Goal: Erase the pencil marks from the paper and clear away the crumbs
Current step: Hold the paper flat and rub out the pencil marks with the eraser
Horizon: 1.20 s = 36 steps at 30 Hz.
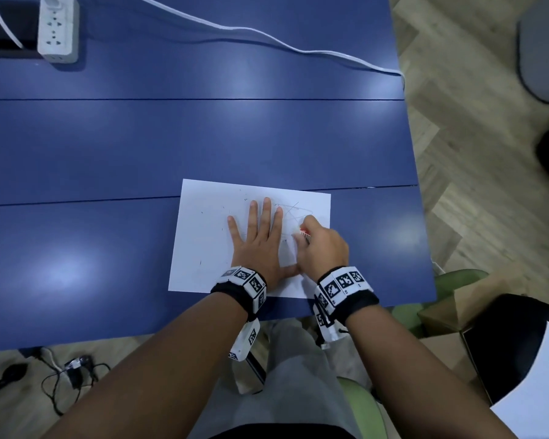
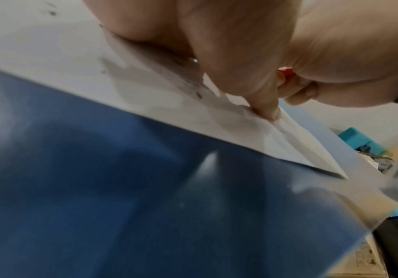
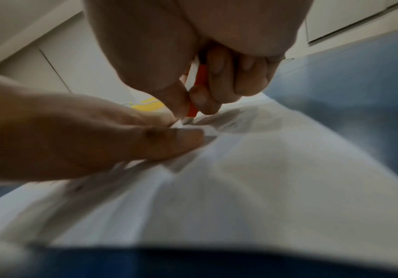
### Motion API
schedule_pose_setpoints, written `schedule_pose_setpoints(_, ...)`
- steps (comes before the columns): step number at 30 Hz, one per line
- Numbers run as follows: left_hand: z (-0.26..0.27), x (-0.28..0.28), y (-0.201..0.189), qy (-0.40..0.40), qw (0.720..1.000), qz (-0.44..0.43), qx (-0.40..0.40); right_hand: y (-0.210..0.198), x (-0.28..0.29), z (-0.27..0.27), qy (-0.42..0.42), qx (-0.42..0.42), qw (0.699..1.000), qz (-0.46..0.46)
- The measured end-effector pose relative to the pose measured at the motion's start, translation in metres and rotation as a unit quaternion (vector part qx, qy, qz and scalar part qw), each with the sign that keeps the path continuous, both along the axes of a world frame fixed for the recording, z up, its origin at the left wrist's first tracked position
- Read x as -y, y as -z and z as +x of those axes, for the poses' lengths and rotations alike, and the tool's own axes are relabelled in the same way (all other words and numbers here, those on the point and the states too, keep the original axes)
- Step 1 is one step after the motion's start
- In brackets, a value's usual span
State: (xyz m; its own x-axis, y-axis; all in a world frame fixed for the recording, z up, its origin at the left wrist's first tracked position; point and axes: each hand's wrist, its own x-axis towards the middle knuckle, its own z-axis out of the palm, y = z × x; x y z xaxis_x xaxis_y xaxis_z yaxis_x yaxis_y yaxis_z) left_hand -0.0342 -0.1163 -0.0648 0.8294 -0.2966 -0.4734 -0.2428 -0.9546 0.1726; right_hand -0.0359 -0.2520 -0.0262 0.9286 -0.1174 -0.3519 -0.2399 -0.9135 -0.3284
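A white sheet of paper (image 1: 203, 248) lies near the front right of the blue table (image 1: 171, 137). Faint pencil loops (image 1: 293, 210) show on its right part, and small dark crumbs (image 1: 203, 213) are scattered over the left. My left hand (image 1: 257, 236) lies flat on the sheet with straight, spread fingers, pressing it down. My right hand (image 1: 320, 245) is just right of it and pinches an eraser (image 1: 305, 235) in a red and white sleeve (image 3: 194, 88). The eraser's white tip (image 3: 187, 119) touches the paper beside the left thumb (image 3: 169, 141).
A white power strip (image 1: 57, 28) and a white cable (image 1: 267, 36) lie at the table's far side. The table's right edge (image 1: 422, 217) is close to the paper. A cardboard box (image 1: 457, 308) and a green chair (image 1: 457, 275) stand at the lower right.
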Motion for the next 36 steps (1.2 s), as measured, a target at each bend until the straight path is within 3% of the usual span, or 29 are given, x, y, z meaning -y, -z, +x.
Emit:
schedule_pose_setpoints(5, -0.003, 0.000, 0.001, -0.014, 1.000, -0.019, 0.019, -0.001, -0.009, -0.010, -0.071, -0.019, 0.997, 0.001)
schedule_pose_setpoints(9, -0.001, 0.000, 0.003, -0.001, 1.000, -0.001, 0.006, 0.000, 0.000, 0.001, 0.002, 0.007, 1.000, 0.002)
schedule_pose_setpoints(15, -0.002, -0.001, 0.003, -0.018, 0.999, -0.026, 0.017, 0.004, -0.011, -0.008, -0.029, -0.012, 1.000, 0.001)
schedule_pose_setpoints(21, 0.002, -0.028, 0.001, -0.109, 0.993, -0.035, 0.009, 0.001, -0.012, -0.013, 0.006, -0.023, 0.999, 0.029)
schedule_pose_setpoints(29, 0.010, -0.033, 0.000, -0.077, 0.997, -0.003, -0.005, 0.000, -0.010, -0.010, -0.018, -0.014, 1.000, 0.006)
schedule_pose_setpoints(33, 0.010, -0.033, -0.001, -0.077, 0.997, -0.012, 0.000, 0.000, -0.005, -0.003, 0.029, 0.005, 1.000, 0.003)
schedule_pose_setpoints(36, 0.009, -0.033, -0.001, -0.081, 0.997, -0.011, -0.003, -0.003, -0.017, -0.007, -0.002, -0.010, 1.000, 0.002)
